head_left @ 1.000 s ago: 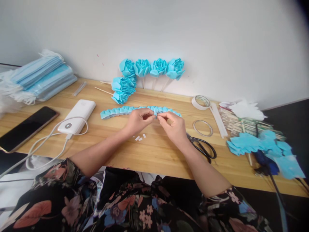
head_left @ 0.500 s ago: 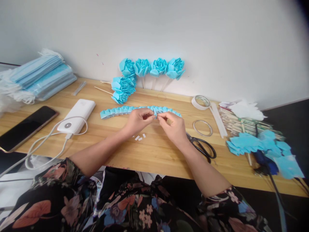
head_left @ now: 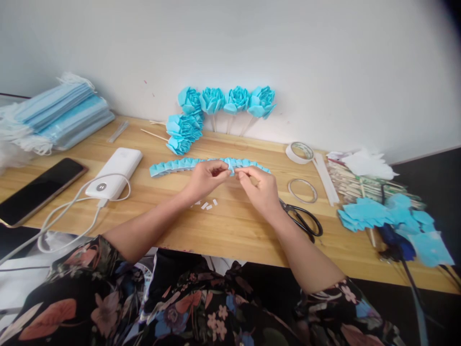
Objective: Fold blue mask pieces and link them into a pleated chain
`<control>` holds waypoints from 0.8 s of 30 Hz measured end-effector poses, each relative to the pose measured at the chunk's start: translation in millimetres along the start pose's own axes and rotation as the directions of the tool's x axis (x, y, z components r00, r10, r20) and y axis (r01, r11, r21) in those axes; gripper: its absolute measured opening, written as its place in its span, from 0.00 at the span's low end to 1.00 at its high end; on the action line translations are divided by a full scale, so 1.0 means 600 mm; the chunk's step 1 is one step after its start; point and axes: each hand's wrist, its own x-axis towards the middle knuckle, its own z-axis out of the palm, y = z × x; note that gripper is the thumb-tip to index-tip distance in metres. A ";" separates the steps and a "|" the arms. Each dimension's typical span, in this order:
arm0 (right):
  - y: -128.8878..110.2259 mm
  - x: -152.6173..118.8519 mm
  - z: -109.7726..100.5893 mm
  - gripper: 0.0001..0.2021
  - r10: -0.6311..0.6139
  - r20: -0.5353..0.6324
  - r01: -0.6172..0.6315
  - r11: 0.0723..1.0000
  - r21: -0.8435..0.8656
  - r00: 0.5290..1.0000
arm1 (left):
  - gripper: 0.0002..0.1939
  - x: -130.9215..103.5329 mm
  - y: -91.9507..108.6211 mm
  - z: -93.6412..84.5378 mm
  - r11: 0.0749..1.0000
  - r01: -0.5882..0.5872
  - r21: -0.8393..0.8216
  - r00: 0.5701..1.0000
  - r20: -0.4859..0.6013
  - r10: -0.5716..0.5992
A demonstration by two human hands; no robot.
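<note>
Between my fingertips is a small blue fabric petal (head_left: 231, 168), mostly covered by the fingers. My left hand (head_left: 209, 179) pinches it from the left side. My right hand (head_left: 257, 187) meets it from the right, thumb and forefinger pressed together. Just behind the hands lies a curved row of folded blue petals (head_left: 173, 166), partly hidden by them. A few small white tape bits (head_left: 206, 205) lie on the wood in front of my left hand. Black-handled scissors (head_left: 304, 221) rest by my right wrist, their blades mostly hidden behind it.
Blue fabric flowers on sticks (head_left: 236, 100) stand and lie at the back. To the left are face masks (head_left: 68, 113), a phone (head_left: 41, 192) and a cabled power bank (head_left: 117, 173). Rightward are a tape roll (head_left: 299, 153), a thin ring (head_left: 302, 191), blue fabric pieces (head_left: 367, 214) and a blue-black tool (head_left: 398, 242).
My fingertips have shifted slightly apart around the blue petal, and more of it shows. Everything else on the table stays in place.
</note>
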 end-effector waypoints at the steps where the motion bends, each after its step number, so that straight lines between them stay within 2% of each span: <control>1: 0.001 0.002 -0.003 0.08 0.034 -0.018 -0.033 0.999 0.033 0.999 | 0.10 0.001 0.001 -0.001 0.998 0.038 -0.044 0.999 0.008 -0.037; 4: 0.007 0.010 -0.010 0.09 0.181 -0.041 -0.167 0.959 0.230 0.983 | 0.11 0.003 0.003 -0.006 0.982 0.123 -0.146 0.992 0.037 -0.119; 6: 0.010 0.015 -0.014 0.15 0.246 0.061 -0.250 0.885 0.392 0.967 | 0.11 0.003 0.005 -0.008 0.972 0.151 -0.181 0.988 0.066 -0.141; 8: 0.011 0.017 -0.015 0.20 0.262 0.180 -0.317 0.818 0.481 0.948 | 0.11 0.003 0.006 -0.009 0.969 0.157 -0.191 0.985 0.098 -0.140; 10: 0.010 0.017 -0.013 0.21 0.264 0.223 -0.342 0.798 0.496 0.938 | 0.11 0.002 0.007 -0.009 0.970 0.152 -0.189 0.984 0.124 -0.130; 14: 0.008 0.013 -0.004 0.19 0.254 0.174 -0.307 0.825 0.474 0.951 | 0.16 0.001 0.006 -0.009 0.968 0.163 -0.189 0.979 0.151 -0.135; 20: 0.008 0.010 0.000 0.19 0.242 0.150 -0.284 0.852 0.441 0.959 | 0.13 0.001 0.003 -0.004 0.949 0.189 -0.254 0.979 0.130 -0.160; 24: 0.005 0.011 -0.007 0.18 0.253 0.187 -0.312 0.831 0.460 0.949 | 0.13 0.004 -0.001 -0.009 0.951 0.206 -0.231 0.970 0.174 -0.168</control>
